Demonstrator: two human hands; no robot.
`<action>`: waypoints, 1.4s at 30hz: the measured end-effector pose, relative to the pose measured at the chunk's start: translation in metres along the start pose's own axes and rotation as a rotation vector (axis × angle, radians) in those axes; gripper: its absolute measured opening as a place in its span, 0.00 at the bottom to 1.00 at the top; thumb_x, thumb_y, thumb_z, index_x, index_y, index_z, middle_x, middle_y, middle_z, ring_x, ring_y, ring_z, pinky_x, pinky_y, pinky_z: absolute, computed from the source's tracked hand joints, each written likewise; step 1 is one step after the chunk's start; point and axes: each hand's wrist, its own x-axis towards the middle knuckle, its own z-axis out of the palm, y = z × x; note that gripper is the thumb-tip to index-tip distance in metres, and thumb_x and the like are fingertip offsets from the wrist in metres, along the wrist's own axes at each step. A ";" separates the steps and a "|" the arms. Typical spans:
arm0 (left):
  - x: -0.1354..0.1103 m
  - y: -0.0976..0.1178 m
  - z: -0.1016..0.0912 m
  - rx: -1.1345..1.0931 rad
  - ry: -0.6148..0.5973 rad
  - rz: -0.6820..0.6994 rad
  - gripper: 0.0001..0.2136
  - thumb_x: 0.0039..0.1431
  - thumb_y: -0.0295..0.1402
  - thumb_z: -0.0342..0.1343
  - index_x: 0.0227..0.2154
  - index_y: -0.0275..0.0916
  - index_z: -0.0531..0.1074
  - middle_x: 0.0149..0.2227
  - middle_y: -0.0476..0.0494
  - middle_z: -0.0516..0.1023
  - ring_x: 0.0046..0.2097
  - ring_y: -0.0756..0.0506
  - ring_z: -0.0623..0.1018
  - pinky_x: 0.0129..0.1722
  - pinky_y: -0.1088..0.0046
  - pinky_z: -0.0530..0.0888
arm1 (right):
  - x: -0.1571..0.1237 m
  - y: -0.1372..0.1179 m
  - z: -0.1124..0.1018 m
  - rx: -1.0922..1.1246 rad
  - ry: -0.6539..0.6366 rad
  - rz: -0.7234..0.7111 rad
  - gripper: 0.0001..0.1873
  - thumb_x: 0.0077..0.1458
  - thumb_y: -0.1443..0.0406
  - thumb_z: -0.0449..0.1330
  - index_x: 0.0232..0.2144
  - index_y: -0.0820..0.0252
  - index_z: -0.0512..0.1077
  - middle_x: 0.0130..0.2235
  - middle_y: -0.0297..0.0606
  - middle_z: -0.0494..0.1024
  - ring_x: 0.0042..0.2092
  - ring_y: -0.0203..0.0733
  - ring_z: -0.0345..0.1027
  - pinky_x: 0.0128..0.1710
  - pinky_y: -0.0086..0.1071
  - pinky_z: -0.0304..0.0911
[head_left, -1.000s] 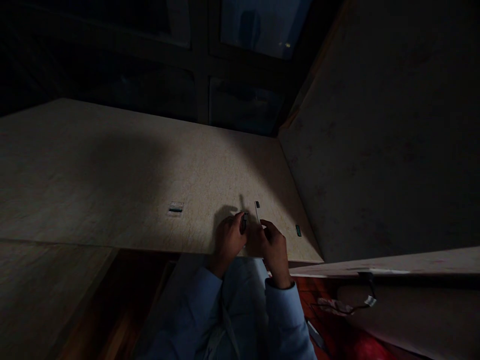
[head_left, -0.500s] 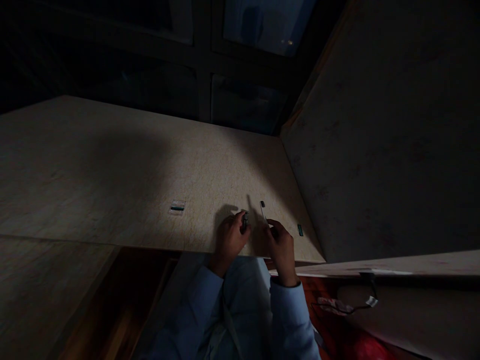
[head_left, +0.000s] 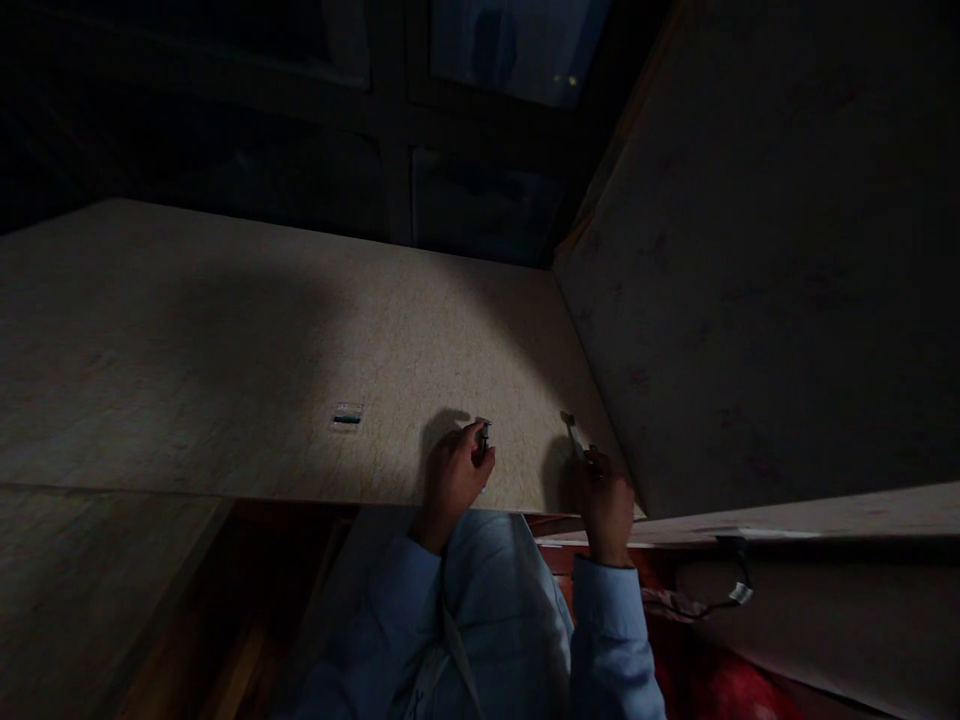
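The left hand [head_left: 456, 476] pinches a small dark piece [head_left: 485, 438] (too dim to name), probably for control; the right hand [head_left: 606, 498] has its grip closed on a dark-tipped stick [head_left: 571, 433].

Dim overall, nearly black at upper left. Soft light pales the table [head_left: 405, 340] mid-frame; shadows spread left of the left hand [head_left: 454, 474] and right hand [head_left: 607, 500]. Small glints dot the window [head_left: 517, 45] at top.

I'm looking down at a pale, mottled bench [head_left: 420, 330] in dim light, with soft shadows falling over it. Near its front edge I can make out a small clear case [head_left: 348, 410] lying flat, a dark greenish strip [head_left: 346, 420] across its middle.
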 end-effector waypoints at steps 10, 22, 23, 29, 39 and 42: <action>-0.002 0.000 0.001 -0.022 -0.002 0.005 0.18 0.58 0.32 0.60 0.52 0.38 0.73 0.33 0.45 0.80 0.39 0.45 0.77 0.45 0.67 0.74 | 0.001 0.005 0.003 0.019 0.050 -0.068 0.18 0.58 0.60 0.57 0.45 0.62 0.79 0.43 0.51 0.82 0.42 0.50 0.76 0.34 0.32 0.60; -0.001 0.001 -0.001 -0.025 0.005 0.005 0.18 0.57 0.31 0.61 0.51 0.39 0.73 0.32 0.46 0.79 0.38 0.45 0.78 0.44 0.67 0.74 | 0.003 0.012 -0.001 -0.044 -0.025 -0.037 0.20 0.59 0.61 0.53 0.42 0.61 0.83 0.39 0.54 0.84 0.38 0.55 0.78 0.31 0.35 0.58; -0.001 0.001 -0.001 -0.026 0.003 0.006 0.18 0.58 0.31 0.61 0.51 0.39 0.73 0.32 0.46 0.79 0.38 0.45 0.78 0.44 0.67 0.74 | 0.003 0.013 -0.001 -0.046 -0.021 -0.042 0.20 0.60 0.61 0.52 0.41 0.61 0.83 0.39 0.54 0.84 0.38 0.55 0.79 0.30 0.35 0.58; -0.001 -0.001 0.000 -0.034 -0.010 0.012 0.17 0.58 0.31 0.60 0.51 0.39 0.73 0.32 0.46 0.79 0.38 0.45 0.78 0.43 0.67 0.75 | 0.005 0.019 0.000 0.012 0.017 -0.054 0.20 0.59 0.60 0.53 0.42 0.59 0.83 0.42 0.53 0.84 0.40 0.56 0.78 0.32 0.36 0.60; -0.001 0.000 -0.001 -0.030 0.000 0.004 0.17 0.57 0.32 0.61 0.51 0.39 0.74 0.33 0.45 0.80 0.38 0.45 0.78 0.44 0.67 0.75 | 0.001 0.009 0.002 0.082 -0.038 -0.060 0.22 0.58 0.58 0.56 0.46 0.63 0.81 0.43 0.54 0.84 0.43 0.56 0.78 0.36 0.36 0.63; -0.001 0.000 -0.002 -0.029 -0.005 -0.001 0.17 0.57 0.32 0.61 0.50 0.38 0.74 0.32 0.45 0.79 0.37 0.45 0.78 0.43 0.67 0.75 | 0.000 0.003 0.001 0.059 -0.050 -0.038 0.22 0.58 0.58 0.57 0.49 0.64 0.79 0.45 0.54 0.83 0.45 0.55 0.78 0.36 0.35 0.62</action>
